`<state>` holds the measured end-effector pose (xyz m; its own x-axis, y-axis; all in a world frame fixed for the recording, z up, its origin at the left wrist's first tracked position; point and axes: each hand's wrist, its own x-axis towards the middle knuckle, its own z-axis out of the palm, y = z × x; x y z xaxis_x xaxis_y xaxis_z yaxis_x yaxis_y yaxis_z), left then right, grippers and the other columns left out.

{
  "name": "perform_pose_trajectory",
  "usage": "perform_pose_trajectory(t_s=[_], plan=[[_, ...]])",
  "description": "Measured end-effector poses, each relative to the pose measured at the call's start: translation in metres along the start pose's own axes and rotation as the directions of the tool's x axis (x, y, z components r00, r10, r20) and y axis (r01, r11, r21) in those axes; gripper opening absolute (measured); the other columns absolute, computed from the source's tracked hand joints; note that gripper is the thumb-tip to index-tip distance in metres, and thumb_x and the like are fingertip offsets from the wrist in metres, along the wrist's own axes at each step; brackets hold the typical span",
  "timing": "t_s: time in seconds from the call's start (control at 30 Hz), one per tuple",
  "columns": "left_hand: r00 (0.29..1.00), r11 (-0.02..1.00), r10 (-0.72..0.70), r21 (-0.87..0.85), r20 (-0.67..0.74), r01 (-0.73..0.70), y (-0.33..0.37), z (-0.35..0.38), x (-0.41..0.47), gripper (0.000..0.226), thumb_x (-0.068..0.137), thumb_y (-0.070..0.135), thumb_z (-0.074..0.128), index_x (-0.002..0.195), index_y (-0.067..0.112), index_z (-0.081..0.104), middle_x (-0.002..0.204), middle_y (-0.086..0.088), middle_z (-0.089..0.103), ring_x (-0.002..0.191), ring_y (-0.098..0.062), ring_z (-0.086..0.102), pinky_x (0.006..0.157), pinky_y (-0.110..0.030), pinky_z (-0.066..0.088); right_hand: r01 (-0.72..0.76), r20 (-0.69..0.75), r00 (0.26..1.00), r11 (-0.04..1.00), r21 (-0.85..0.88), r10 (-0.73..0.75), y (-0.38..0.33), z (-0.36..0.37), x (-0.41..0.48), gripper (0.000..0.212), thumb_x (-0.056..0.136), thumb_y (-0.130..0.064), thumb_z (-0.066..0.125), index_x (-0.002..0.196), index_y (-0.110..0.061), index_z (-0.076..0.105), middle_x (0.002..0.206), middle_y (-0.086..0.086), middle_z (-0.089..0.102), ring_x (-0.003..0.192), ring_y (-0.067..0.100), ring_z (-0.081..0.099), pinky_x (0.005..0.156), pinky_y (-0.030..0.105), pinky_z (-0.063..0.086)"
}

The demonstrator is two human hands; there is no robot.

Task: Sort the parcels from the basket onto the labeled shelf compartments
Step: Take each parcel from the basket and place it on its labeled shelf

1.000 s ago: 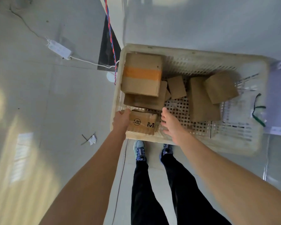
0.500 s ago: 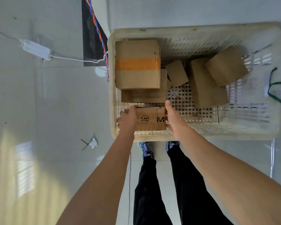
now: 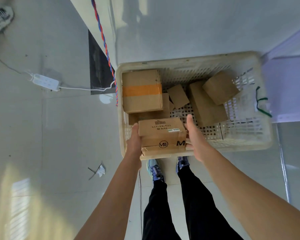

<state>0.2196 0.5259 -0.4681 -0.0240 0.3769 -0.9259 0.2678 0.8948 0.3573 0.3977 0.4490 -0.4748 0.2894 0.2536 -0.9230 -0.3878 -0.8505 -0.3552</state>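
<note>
Gleaming pale floor [image 3: 62, 135] under basket [image 3: 180, 61]

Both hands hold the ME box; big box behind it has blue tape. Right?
No: head view shows orange tape on the big box. Left hand and right hand do hold the ME box.

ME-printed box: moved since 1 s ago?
Yes. The ME-printed box, gripped by the left hand and right hand, has come up toward the person; it now overlaps the near rim of the basket instead of lying inside.
</note>
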Motion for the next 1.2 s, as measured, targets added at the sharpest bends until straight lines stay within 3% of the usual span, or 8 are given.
perform_pose_trajectory(t_s=[0.1,0.23,0.3,0.43,0.6,0.73,1.0,1.2], plan=[[0.998,0.999,0.054,-0.006,0.044,-0.054,0.009,0.002,-0.030,0.079,0.099,0.077,0.034,0.157,0.023,0.043,0.150,-0.002,0.053,0.131,-0.025,0.049,0.113,-0.046,0.035,0.078,-0.037,0.996,0.997,0.015,-0.077,-0.004,-0.017,-0.024,0.144,0.042,-0.115,0.025,0.157,-0.031,0.042,0.161,0.004,0.046,0.148,0.030,0.040,0.123,0.059,0.027],[0.974,0.979,0.203,-0.025,0.100,-0.202,0.034,0.008,-0.072,0.067,0.102,0.073,0.029,0.141,0.028,0.059,0.126,0.004,0.065,0.112,-0.014,0.057,0.101,-0.042,0.040,0.221,-0.076,0.974,0.972,0.076,-0.216,-0.030,-0.035,-0.075,0.062,0.097,-0.081,0.018,0.111,-0.045,0.066,0.120,-0.003,0.067,0.126,0.026,0.056,0.120,0.054,0.034],[0.951,0.960,0.281,-0.041,0.131,-0.278,0.047,0.009,-0.091,0.064,0.103,0.072,0.030,0.134,0.029,0.065,0.121,0.006,0.069,0.107,-0.008,0.060,0.092,-0.039,0.042,0.295,-0.101,0.953,0.949,0.113,-0.284,-0.041,-0.045,-0.096,0.054,0.102,-0.075,0.019,0.098,-0.048,0.065,0.119,-0.003,0.070,0.121,0.025,0.060,0.117,0.053,0.037],[0.895,0.917,0.398,-0.072,0.202,-0.391,0.075,0.010,-0.130,0.065,0.101,0.075,0.031,0.138,0.034,0.066,0.134,-0.003,0.068,0.121,-0.019,0.062,0.114,-0.048,0.041,0.429,-0.160,0.902,0.873,0.232,-0.401,-0.065,-0.059,-0.136,0.061,0.102,-0.071,0.024,0.124,-0.034,0.068,0.120,-0.004,0.073,0.115,0.018,0.064,0.102,0.042,0.045],[0.830,0.852,0.524,-0.141,0.192,-0.505,0.103,0.012,-0.173,0.048,0.105,0.067,0.032,0.125,0.039,0.065,0.127,0.009,0.066,0.123,-0.012,0.057,0.119,-0.049,0.036,0.558,-0.214,0.830,0.753,0.349,-0.516,-0.088,-0.079,-0.178,0.051,0.106,-0.062,0.027,0.108,-0.027,0.065,0.099,-0.013,0.076,0.101,0.012,0.067,0.097,0.040,0.048],[0.792,0.816,0.577,-0.150,0.199,-0.558,0.116,0.011,-0.201,0.054,0.103,0.067,0.040,0.132,0.031,0.068,0.132,0.001,0.066,0.129,-0.016,0.058,0.119,-0.054,0.037,0.628,-0.263,0.776,0.665,0.405,-0.573,-0.100,-0.093,-0.208,0.061,0.099,-0.066,0.034,0.110,-0.015,0.065,0.106,0.003,0.078,0.094,0.018,0.072,0.089,0.040,0.053],[0.713,0.748,0.660,-0.125,0.236,-0.651,0.124,0.012,-0.233,0.056,0.091,0.076,0.037,0.120,0.039,0.068,0.122,0.016,0.070,0.120,-0.008,0.059,0.111,-0.048,0.037,0.703,-0.288,0.704,0.576,0.417,-0.650,-0.103,-0.110,-0.238,0.065,0.102,-0.066,0.031,0.134,-0.021,0.065,0.101,-0.005,0.081,0.106,0.021,0.072,0.099,0.042,0.053],[0.695,0.736,0.676,-0.181,0.243,-0.652,0.127,0.008,-0.247,0.055,0.094,0.071,0.041,0.120,0.031,0.069,0.125,0.006,0.072,0.124,-0.019,0.062,0.110,-0.050,0.043,0.718,-0.303,0.689,0.560,0.413,-0.659,-0.109,-0.111,-0.251,0.057,0.104,-0.063,0.031,0.119,-0.023,0.070,0.110,0.000,0.077,0.116,0.025,0.068,0.113,0.052,0.045]])
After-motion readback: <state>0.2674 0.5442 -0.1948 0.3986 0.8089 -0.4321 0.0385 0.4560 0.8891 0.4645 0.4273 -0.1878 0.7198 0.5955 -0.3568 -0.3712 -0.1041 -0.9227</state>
